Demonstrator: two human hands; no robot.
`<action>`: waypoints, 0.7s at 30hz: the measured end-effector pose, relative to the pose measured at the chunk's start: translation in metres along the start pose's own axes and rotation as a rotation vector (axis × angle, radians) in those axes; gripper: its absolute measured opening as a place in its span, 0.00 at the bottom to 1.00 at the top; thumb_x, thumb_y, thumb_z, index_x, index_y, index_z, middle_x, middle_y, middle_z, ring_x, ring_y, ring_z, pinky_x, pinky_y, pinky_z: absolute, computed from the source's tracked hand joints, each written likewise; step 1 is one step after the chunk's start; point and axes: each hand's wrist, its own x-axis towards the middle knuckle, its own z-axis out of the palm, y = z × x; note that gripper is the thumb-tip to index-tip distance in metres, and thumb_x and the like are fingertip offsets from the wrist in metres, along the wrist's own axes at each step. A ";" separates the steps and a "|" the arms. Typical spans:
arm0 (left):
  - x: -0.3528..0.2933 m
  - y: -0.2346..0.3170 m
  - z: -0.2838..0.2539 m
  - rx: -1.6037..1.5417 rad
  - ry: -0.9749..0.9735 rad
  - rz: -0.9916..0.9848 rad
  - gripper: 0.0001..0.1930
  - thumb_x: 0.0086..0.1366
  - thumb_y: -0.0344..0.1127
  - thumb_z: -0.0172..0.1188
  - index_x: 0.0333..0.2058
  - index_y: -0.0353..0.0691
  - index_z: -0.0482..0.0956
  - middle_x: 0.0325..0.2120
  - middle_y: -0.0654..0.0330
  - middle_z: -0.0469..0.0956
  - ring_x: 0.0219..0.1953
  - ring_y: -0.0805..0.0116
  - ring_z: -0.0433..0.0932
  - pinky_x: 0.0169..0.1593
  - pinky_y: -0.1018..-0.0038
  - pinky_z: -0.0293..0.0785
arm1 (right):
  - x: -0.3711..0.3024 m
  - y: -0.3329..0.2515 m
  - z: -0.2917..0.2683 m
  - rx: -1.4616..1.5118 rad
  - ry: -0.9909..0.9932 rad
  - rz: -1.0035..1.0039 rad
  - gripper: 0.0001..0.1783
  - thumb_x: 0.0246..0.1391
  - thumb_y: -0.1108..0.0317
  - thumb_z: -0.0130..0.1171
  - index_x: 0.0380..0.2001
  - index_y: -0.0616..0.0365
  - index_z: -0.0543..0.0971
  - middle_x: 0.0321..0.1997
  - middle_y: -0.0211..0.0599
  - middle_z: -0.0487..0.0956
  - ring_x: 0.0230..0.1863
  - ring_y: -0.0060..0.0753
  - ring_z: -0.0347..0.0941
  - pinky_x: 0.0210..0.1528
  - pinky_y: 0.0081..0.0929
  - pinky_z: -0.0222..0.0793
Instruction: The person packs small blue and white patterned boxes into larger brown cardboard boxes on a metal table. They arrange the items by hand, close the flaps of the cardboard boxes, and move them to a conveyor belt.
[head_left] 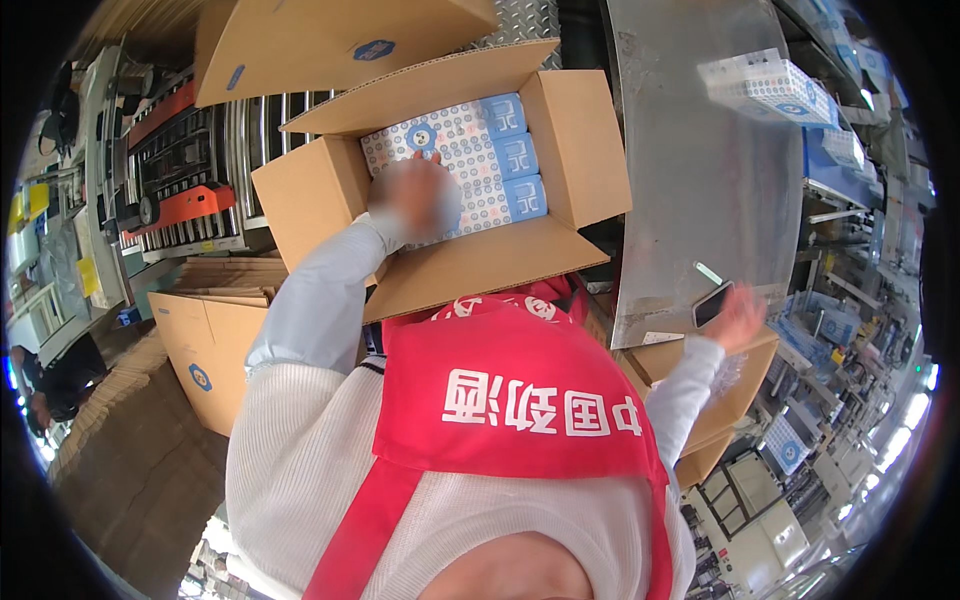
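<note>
An open brown cardboard carton (585,140) stands in front of me with its flaps spread outward. Inside it, white-and-blue patterned boxes (475,145) are packed side by side. My left hand (412,195) reaches over the carton's left side and rests on top of these boxes, fingers stretched out and partly blurred. Off to the right, my right hand (738,318) is beside a dark-screened phone (712,305) at the near end of a grey metal table (700,200). Motion smears its fingers, so whether they touch the phone is unclear.
A patterned box pack (770,88) sits at the table's far right. A small pale stick-like item (708,272) lies near the phone. Left are a roller conveyor (190,170) with orange parts and flattened cartons (205,340). Another carton (340,45) stands beyond mine.
</note>
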 end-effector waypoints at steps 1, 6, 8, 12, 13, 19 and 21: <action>-0.002 0.003 0.004 -0.021 -0.062 -0.012 0.34 0.55 0.48 0.60 0.57 0.35 0.65 0.62 0.41 0.58 0.64 0.36 0.54 0.65 0.48 0.52 | 0.010 -0.006 -0.062 -0.205 0.177 -0.206 0.21 0.64 0.71 0.48 0.59 0.65 0.65 0.55 0.57 0.72 0.53 0.50 0.73 0.55 0.45 0.74; 0.006 0.000 0.023 -0.184 -0.585 -0.127 0.28 0.56 0.47 0.59 0.52 0.35 0.70 0.56 0.42 0.64 0.58 0.39 0.60 0.59 0.51 0.59 | -0.021 -0.031 -0.287 -1.361 0.803 0.117 0.18 0.62 0.70 0.49 0.54 0.62 0.68 0.51 0.47 0.73 0.47 0.39 0.74 0.46 0.36 0.76; 0.012 -0.003 0.020 -0.179 -0.602 -0.157 0.26 0.57 0.47 0.59 0.50 0.36 0.72 0.53 0.42 0.66 0.55 0.40 0.63 0.57 0.52 0.61 | -0.048 -0.027 -0.342 -1.512 0.869 0.396 0.15 0.60 0.70 0.49 0.49 0.62 0.71 0.46 0.44 0.75 0.43 0.36 0.74 0.42 0.35 0.75; 0.040 -0.005 0.014 -0.165 -0.573 -0.238 0.23 0.58 0.47 0.58 0.46 0.36 0.76 0.48 0.43 0.71 0.50 0.43 0.69 0.53 0.53 0.66 | -0.035 0.000 -0.358 -1.407 0.880 0.345 0.11 0.57 0.68 0.50 0.39 0.63 0.76 0.36 0.38 0.78 0.33 0.30 0.73 0.33 0.31 0.73; 0.048 -0.006 0.016 -0.163 -0.555 -0.255 0.22 0.58 0.47 0.58 0.45 0.37 0.77 0.47 0.43 0.72 0.49 0.44 0.70 0.52 0.54 0.68 | -0.013 0.011 -0.341 -1.246 0.819 0.127 0.11 0.57 0.68 0.51 0.36 0.63 0.78 0.34 0.36 0.79 0.31 0.28 0.73 0.31 0.30 0.73; 0.028 -0.037 0.086 0.003 -0.471 -0.334 0.25 0.56 0.54 0.59 0.42 0.39 0.82 0.44 0.43 0.78 0.48 0.45 0.74 0.52 0.56 0.71 | 0.121 0.058 0.033 -0.525 -0.141 -0.204 0.06 0.50 0.76 0.52 0.33 0.58 0.75 0.34 0.35 0.74 0.37 0.33 0.68 0.40 0.30 0.66; 0.070 0.009 0.031 -0.093 -0.564 -0.363 0.29 0.53 0.55 0.63 0.44 0.35 0.80 0.44 0.43 0.76 0.55 0.45 0.68 0.58 0.57 0.65 | 0.146 0.061 0.118 -0.615 -0.487 -0.299 0.15 0.51 0.79 0.52 0.42 0.56 0.76 0.45 0.37 0.75 0.49 0.39 0.70 0.51 0.32 0.66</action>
